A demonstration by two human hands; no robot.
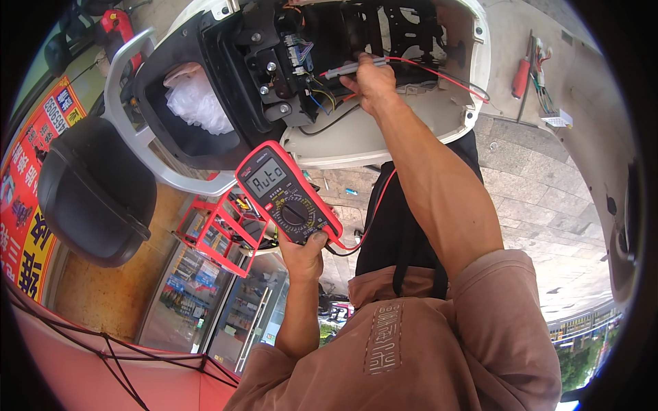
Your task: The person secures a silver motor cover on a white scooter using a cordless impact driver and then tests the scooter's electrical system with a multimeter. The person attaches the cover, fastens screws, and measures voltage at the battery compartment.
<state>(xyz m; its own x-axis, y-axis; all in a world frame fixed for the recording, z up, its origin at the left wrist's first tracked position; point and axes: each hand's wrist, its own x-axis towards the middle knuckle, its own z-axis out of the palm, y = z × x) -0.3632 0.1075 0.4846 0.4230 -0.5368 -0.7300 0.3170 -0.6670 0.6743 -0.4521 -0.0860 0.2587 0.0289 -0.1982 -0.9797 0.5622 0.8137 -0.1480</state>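
My left hand (303,257) grips the lower end of a red and dark grey multimeter (289,195), thumb on its front near the lead sockets. Its display is lit and its round dial faces up at me. In the open body of a scooter (322,147), my right hand (375,81) is closed around the test probes (344,69), their tips pointing left toward a white connector block (299,56) with coloured wires. I cannot tell whether the tips touch it. A red test lead (439,73) runs right from that hand, with a dark lead near it.
A grey grab rail (130,113) frames the scooter's storage bin, which holds a white plastic bag (199,103). A black seat-like part (96,192) is at the left. A red rack (223,229) stands below. On the paving lie a red-handled screwdriver (521,77) and a wired connector (556,119).
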